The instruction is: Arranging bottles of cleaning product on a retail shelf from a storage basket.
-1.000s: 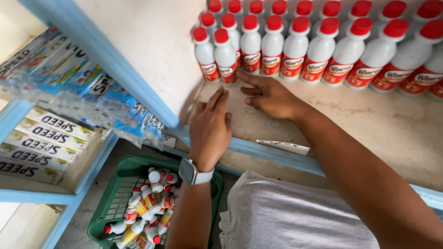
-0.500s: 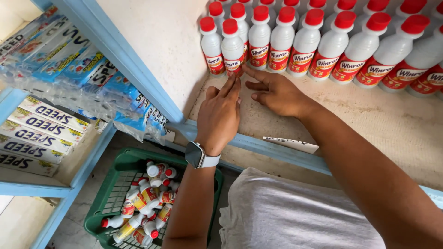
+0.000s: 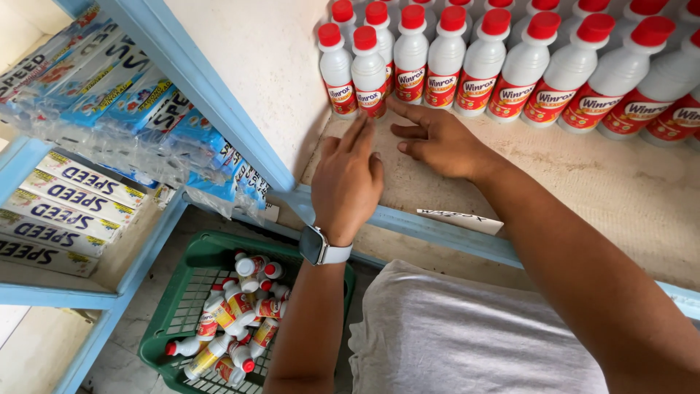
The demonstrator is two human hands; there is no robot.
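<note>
Setting: Shop shelving with pale blue frames; I look down from the head camera at a beige shelf [image 3: 583, 190] with its blue front rail toward me.
Bottles: rows of white plastic bottles with red caps and red labels [image 3: 474, 66] stand along the far edge of the shelf, reaching off to the right.
Nearest bottle: the front-left bottle [image 3: 370, 73] stands upright, just beyond both sets of fingertips.
Left hand: my left hand [image 3: 348, 182], a smartwatch [image 3: 321, 248] on its wrist, lies flat with fingers straight and pressed together, tips just short of that bottle's base; it holds nothing.
Right hand: my right hand [image 3: 437, 142] rests palm down, fingers loosely spread, the index finger touching or nearly touching the same bottle's base; I cannot tell which.
Change: compared with a second ago, both hands sit closer to the front row, and the view has drawn nearer to the bottles.
Meaning: I judge the hands are nudging the front bottles into line.
Below: a green basket [image 3: 175, 314] on the floor holds more such bottles lying loose.
Left: wrapped blue packets [image 3: 109, 95] and flat boxes [image 3: 65, 219] fill the neighbouring shelves.
</note>
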